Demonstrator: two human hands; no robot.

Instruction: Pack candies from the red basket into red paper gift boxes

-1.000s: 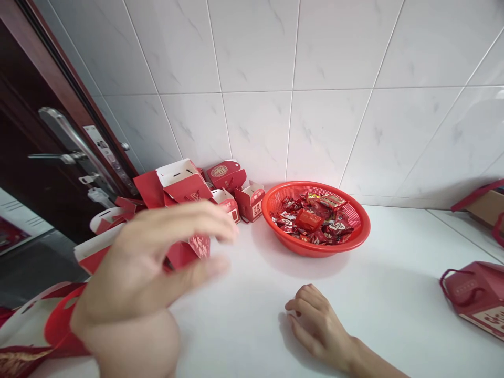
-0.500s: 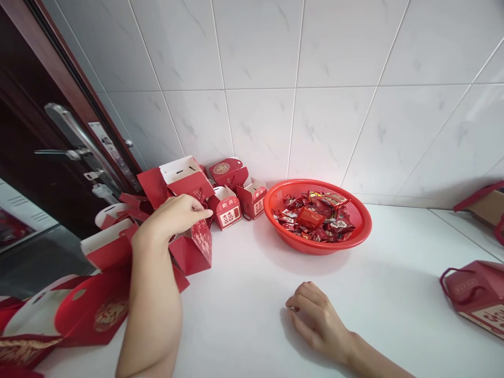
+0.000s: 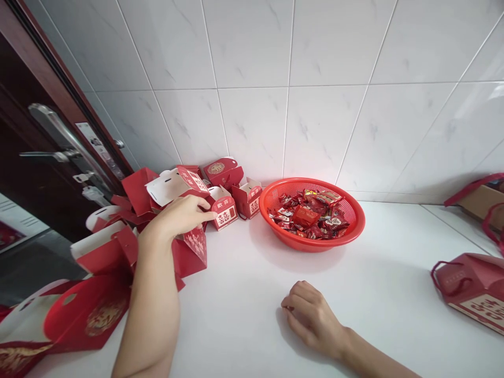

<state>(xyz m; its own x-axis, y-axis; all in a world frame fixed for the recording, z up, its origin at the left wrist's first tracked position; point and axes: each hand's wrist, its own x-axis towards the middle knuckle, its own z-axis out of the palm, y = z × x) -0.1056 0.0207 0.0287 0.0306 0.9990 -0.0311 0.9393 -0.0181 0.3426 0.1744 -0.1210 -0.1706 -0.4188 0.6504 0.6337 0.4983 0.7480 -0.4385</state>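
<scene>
My left hand (image 3: 187, 215) reaches into the pile of red gift boxes at the left. Its fingers are partly hidden, closed at the lower edge of a tilted red gift box (image 3: 173, 186) with a white inside. The thumb points right, in front of a small red gift box (image 3: 223, 215) with gold characters. Beneath the hand lies another red box (image 3: 192, 252). My right hand (image 3: 311, 317) rests on the white tabletop (image 3: 236, 315), fingers loosely curled, nothing visible in them. Beyond it stands a red plastic basket (image 3: 350, 239) of wrapped candies (image 3: 307, 216).
Several more open red boxes (image 3: 94, 315) crowd the left side. At the right lies a closed red box (image 3: 472, 283) with a cord handle, and behind it a brown and red box (image 3: 480, 205). A tiled wall (image 3: 326, 131) backs the table; a dark door (image 3: 47, 89) stands left.
The box at my left hand has turned, so its characters now show on its right side. My right hand stays on the table. The view has shifted slightly right.
</scene>
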